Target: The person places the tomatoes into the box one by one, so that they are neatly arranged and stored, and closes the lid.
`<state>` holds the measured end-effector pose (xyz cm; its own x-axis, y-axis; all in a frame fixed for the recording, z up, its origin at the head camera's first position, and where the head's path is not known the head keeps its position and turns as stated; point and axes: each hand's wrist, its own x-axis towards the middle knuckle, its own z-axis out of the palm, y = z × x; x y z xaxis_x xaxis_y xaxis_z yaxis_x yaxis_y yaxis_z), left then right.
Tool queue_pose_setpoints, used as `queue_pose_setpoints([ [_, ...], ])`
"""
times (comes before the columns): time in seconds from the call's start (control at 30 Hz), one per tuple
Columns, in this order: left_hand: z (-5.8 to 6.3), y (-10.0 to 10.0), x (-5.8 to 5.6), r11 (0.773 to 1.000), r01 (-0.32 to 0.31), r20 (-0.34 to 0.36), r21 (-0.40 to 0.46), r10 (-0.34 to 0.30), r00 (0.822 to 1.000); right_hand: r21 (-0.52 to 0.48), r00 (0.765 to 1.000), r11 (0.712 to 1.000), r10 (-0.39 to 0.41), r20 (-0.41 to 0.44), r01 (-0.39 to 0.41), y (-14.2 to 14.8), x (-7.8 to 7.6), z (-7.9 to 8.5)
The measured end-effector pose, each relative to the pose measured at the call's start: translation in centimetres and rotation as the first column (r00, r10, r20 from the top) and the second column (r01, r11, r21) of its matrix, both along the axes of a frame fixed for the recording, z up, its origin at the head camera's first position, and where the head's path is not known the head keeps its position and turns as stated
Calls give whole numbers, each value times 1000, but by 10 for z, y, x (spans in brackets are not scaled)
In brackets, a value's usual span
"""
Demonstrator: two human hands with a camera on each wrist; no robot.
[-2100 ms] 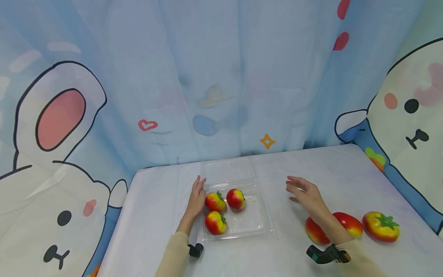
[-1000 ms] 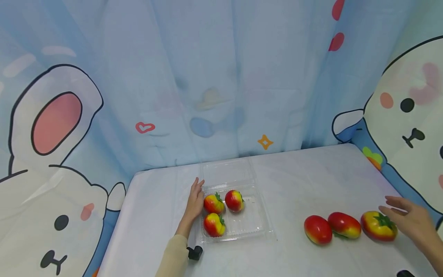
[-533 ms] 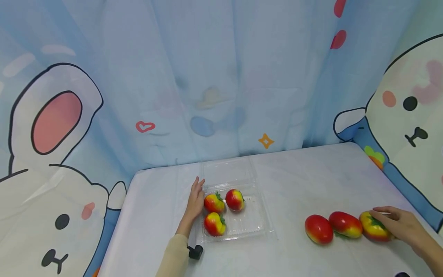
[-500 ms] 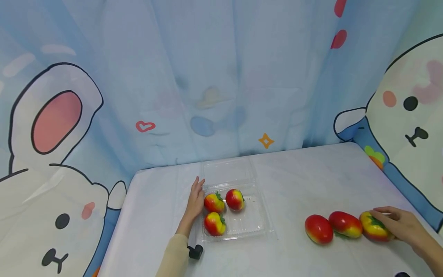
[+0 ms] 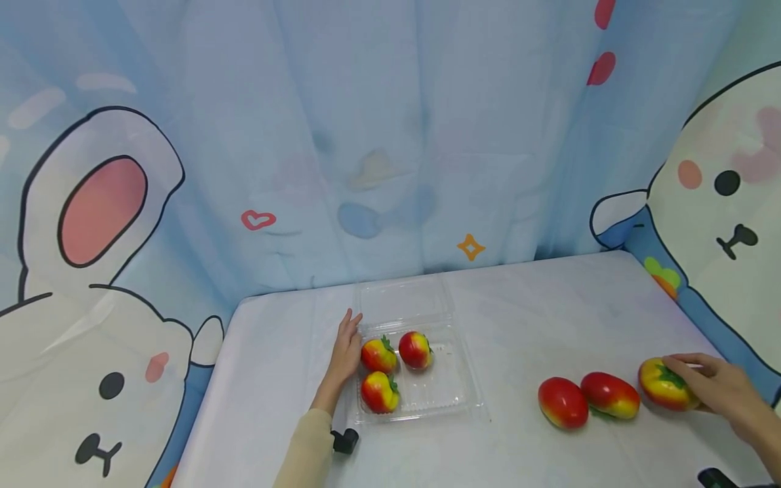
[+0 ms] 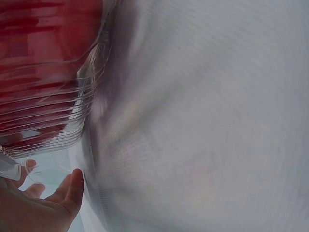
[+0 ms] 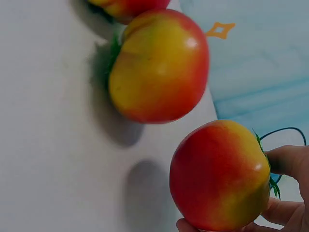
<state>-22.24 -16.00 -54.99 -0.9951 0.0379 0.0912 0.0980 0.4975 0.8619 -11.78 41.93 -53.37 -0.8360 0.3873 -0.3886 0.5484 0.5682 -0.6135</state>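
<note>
My right hand holds a red-and-yellow tomato with a green leafy top, thumb and fingers round it. In the right wrist view this held tomato hangs above the cloth, its shadow apart from it. Two more tomatoes, the left one and the one beside it, lie on the table. My left hand rests along the left side of a clear plastic clamshell box, fingers extended. Three smaller red-and-yellow fruits with green tops sit in the box, one at the back right.
The box's lid lies folded back toward the curtain. White cloth covers the table. A black wrist camera sits below my left hand. Printed cartoon animals fill the curtain at both sides.
My right hand has moved from near the box out to the far-right tomato, gripped it and raised it slightly, apart from its neighbour. My left hand stays at the box.
</note>
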Motion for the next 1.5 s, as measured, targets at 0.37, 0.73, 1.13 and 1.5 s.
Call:
queue_pose_setpoints([
  [0.37, -4, 0, 0, 1000, -1, 13, 10, 1, 1000, 25, 951, 979, 202, -233, -201, -59, -15, 48],
  [0.73, -6, -3, 1, 1000, -4, -4, 18, 4, 1000, -105, 871, 918, 321, -371, -383, -184, -42, 64],
  [1.13, -4, -2, 1, 1000, -10, 0, 11, 10, 1000, -303, 791, 765, 409, -454, -569, -299, -44, 45],
  [1.5, -3, 0, 0, 1000, 5, -5, 24, -5, 1000, -400, 766, 663, 459, -451, -633, -345, -35, 25],
])
